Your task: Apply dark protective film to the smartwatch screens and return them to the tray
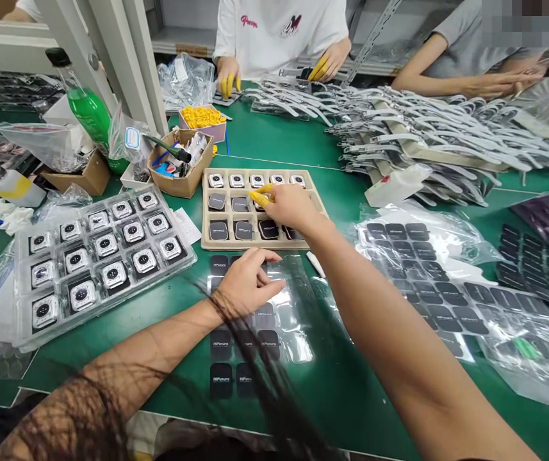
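My right hand (289, 206), with yellow finger cots on its fingertips, reaches over a beige tray (264, 244). Its thumb and forefinger close together at a middle-row pocket; whatever lies between them is hidden. Square watch bodies sit in the tray: the back row shows round sensors, while dark faces with lettering, such as this dark watch face (218, 230), fill the nearer rows. In front of the tray, my left hand (248, 282) hovers or rests with thumb and fingers apart, holding nothing visible. Beneath it lies a clear sheet of black square stickers (221, 344) marked "HiFuture".
A clear tray of watch bodies (106, 314) stands at left. Behind it are a cardboard box (185, 182) and a green bottle (89, 112). Watch straps (399, 137) pile up at right, near more sticker sheets (401, 250). Two people sit across the table.
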Demonstrator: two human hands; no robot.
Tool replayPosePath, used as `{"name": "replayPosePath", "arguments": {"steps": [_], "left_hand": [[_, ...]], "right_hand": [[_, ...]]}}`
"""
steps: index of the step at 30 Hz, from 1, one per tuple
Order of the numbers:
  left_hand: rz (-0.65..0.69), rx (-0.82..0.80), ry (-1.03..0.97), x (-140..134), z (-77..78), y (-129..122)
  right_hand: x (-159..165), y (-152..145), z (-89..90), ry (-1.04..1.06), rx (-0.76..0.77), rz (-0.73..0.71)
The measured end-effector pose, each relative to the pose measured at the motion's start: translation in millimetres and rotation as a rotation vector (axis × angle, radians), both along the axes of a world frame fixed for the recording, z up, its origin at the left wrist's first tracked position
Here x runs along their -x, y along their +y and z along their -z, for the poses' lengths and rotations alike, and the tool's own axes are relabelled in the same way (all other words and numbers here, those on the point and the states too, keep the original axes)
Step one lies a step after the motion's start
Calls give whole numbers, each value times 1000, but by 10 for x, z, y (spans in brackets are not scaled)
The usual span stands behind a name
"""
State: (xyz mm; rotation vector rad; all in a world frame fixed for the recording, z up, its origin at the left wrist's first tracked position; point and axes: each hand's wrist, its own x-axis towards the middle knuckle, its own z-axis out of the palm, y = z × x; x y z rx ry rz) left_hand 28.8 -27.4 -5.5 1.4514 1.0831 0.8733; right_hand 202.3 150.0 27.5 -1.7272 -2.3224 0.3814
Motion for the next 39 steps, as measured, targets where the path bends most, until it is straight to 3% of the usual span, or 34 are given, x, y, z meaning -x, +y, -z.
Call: {"name": "replayPosePath", "arguments": {"steps": [5, 10, 12, 15, 19, 23, 28, 32, 35, 37, 39], "left_hand": [[-10, -10, -3, 14, 10, -4], [-30, 67, -37, 17, -2, 5], [-67, 124, -96, 15, -16, 11], [-97, 177, -207, 18, -20, 21], [-10, 117, -166, 33, 25, 27], [23, 67, -90, 39, 51, 5], [-4, 116, -96, 39, -6, 4], [-67, 162, -187, 41, -27, 44], [-142, 170, -208, 42, -27, 58], [-150, 185, -191, 36, -40, 47], [-141, 200, -169, 24, -65, 29]], "right_hand": [[116, 79, -113, -125, 67, 44], [1, 34, -268, 90, 29, 142], [-119, -244, -275, 362, 15, 175], [-278, -953, -157, 849, 113, 183], [-340, -1805, 144, 1112, 261, 272], [-306, -2018, 315, 1121, 212, 305], [-339, -1918, 242, 1136, 120, 266], [-606, -1816, 146, 1215, 245, 226], [-835, -1753, 145, 944, 374, 127], [-896, -1742, 168, 771, 275, 137], [-857, -1761, 185, 779, 102, 231]]}}
